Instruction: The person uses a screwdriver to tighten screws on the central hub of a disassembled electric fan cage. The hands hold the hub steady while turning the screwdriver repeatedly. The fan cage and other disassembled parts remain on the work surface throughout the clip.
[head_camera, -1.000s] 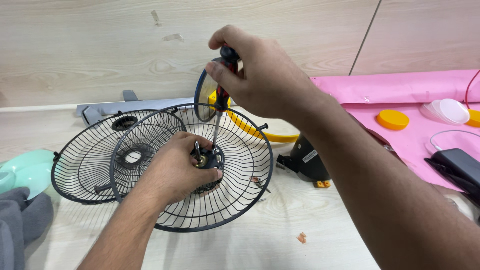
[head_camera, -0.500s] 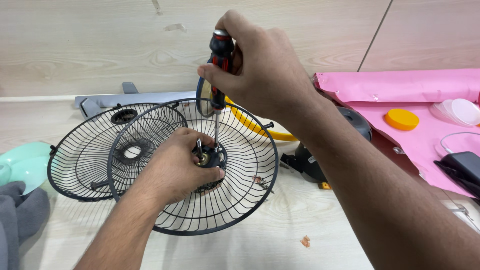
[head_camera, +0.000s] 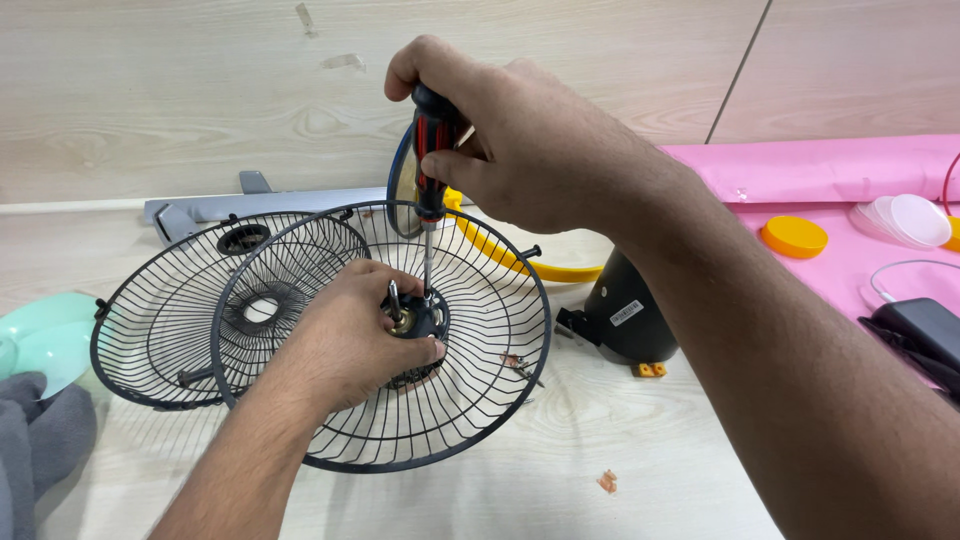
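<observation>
My right hand grips a red and black screwdriver held upright, its tip down at the black motor hub in the middle of a black wire fan guard. My left hand lies inside that guard and holds the hub from the left. A short metal shaft sticks up from the hub beside the screwdriver tip. A second black wire guard lies to the left, partly under the first.
A black fan base piece and a yellow ring lie behind the guard. A pink sheet at right carries an orange lid, clear lids and a black adapter. Grey cloth, a mint blade and a grey part lie left.
My right hand with the screwdriver has turned slightly and sits a bit higher and more upright over the hub. My left hand has stayed on the hub.
</observation>
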